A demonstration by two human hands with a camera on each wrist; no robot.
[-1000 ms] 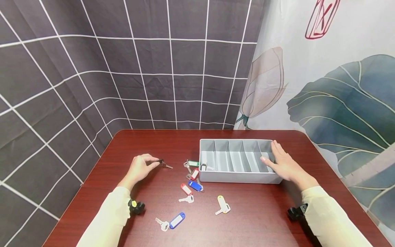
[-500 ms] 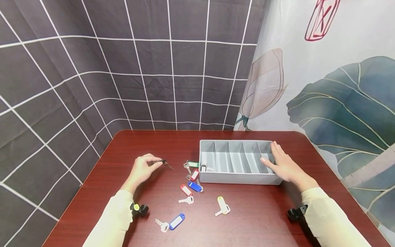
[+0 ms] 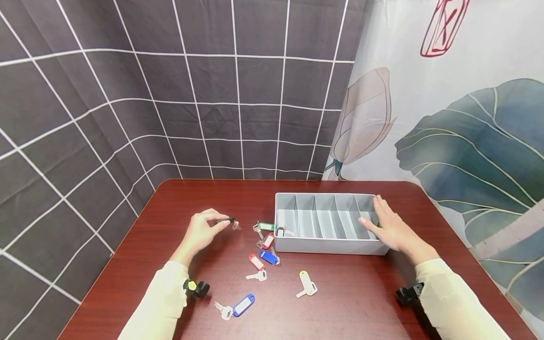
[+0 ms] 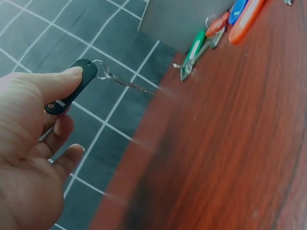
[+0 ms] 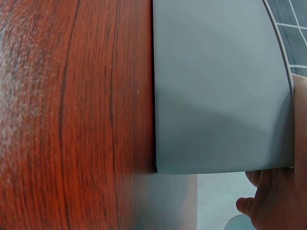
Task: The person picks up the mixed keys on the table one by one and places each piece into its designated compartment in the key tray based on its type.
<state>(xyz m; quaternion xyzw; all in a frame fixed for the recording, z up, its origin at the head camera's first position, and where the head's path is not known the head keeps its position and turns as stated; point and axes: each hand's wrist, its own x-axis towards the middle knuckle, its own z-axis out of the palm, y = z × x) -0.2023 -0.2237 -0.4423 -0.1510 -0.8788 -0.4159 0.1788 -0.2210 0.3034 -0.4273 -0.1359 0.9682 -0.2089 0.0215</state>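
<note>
My left hand (image 3: 199, 233) pinches a black key tag (image 4: 79, 86) between thumb and fingers, above the table's left side. From the tag's ring a silver key (image 4: 129, 84) extends toward the box. My right hand (image 3: 391, 226) rests on the right end of a grey box (image 3: 331, 245) split into several compartments, its fingers straight along the end and the thumb over the opening. In the leftmost compartment lies a key with a dark-framed tag (image 3: 280, 231). The right wrist view shows the box's outer wall (image 5: 220, 91), with part of the hand at its edge.
Left of the box lie keys with a green tag (image 3: 266, 226), a red tag (image 3: 268, 241) and a blue tag (image 3: 268, 257). Nearer me are another red tag (image 3: 256, 261), a yellow tag (image 3: 304, 277) and a second blue tag (image 3: 243, 305), each with its key.
My left hand has moved a little right with the black key tag, toward the box, and the key has swung to hang more downward. The right hand and the box have stayed put.
</note>
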